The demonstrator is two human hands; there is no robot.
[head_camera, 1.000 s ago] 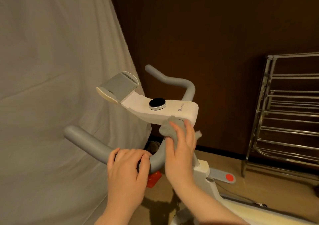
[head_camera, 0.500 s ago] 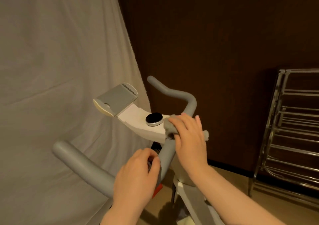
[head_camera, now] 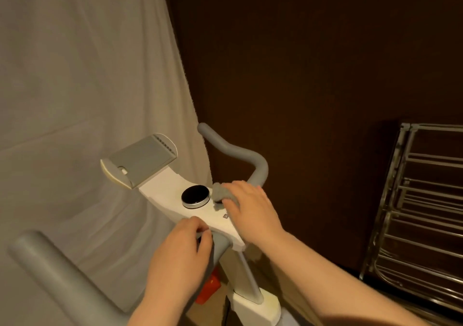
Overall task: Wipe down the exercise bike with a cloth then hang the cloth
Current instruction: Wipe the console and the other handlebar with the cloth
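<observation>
On the white console (head_camera: 175, 195), cloth (head_camera: 220, 192) is pressed flat under the right hand (head_camera: 250, 206) — knob (head_camera: 195, 196) at nine o'clock. Left hand (head_camera: 180, 258) is wrapped round handlebar (head_camera: 65, 283). Wiping underway — knob likely next; hanging not yet due.

right hand (head_camera: 253, 211) presses bunched grey cloth (head_camera: 220, 195) flat onto white console (head_camera: 215, 219) of exercise bike, fingers spread over cloth. round black knob (head_camera: 195, 196) with silver rim just left of cloth. grey tablet holder (head_camera: 142, 160) tilted up, beyond knob, farther from hand. left hand (head_camera: 179, 258) wrapped around grey handlebar (head_camera: 65, 279) beside console's near edge, below right hand. far handlebar horn (head_camera: 234, 150) curves up behind right hand. metal drying rack (head_camera: 421, 213) well off to right of right forearm. pale curtain (head_camera: 82, 75) left of both hands.
</observation>
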